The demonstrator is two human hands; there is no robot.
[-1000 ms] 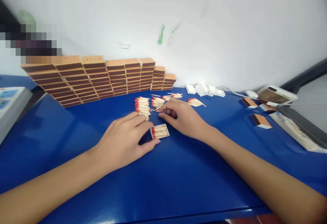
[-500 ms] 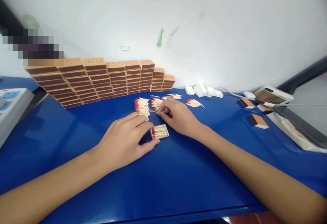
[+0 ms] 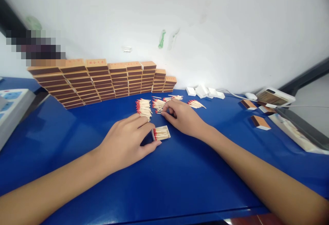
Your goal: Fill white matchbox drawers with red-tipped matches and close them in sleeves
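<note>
A small white matchbox tray [image 3: 168,131], partly filled with red-tipped matches [image 3: 161,134], lies on the blue table. My left hand [image 3: 128,137] grips it from the left, thumb at the near side and fingers at the far side. Behind the tray, my right hand [image 3: 181,115] pinches thumb and forefinger together on the stick ends of matches in the middle pile [image 3: 158,104]; its fingertips partly hide them. Another match pile [image 3: 144,108] is just beyond my left fingers. Farther back is a third group [image 3: 173,97], with a smaller one [image 3: 195,104] to the right.
Stacked matchboxes [image 3: 102,83] form a stepped wall along the back left. White trays [image 3: 202,90] sit against the wall, near a cable. Loose matchboxes [image 3: 260,122], a white device [image 3: 276,96] and a dark flat case [image 3: 303,125] lie right. A power strip [image 3: 15,108] is at left.
My right fingertips have shifted very slightly right at the middle match pile. My left hand keeps its grip on the tray. The whole view has shifted a little.
</note>
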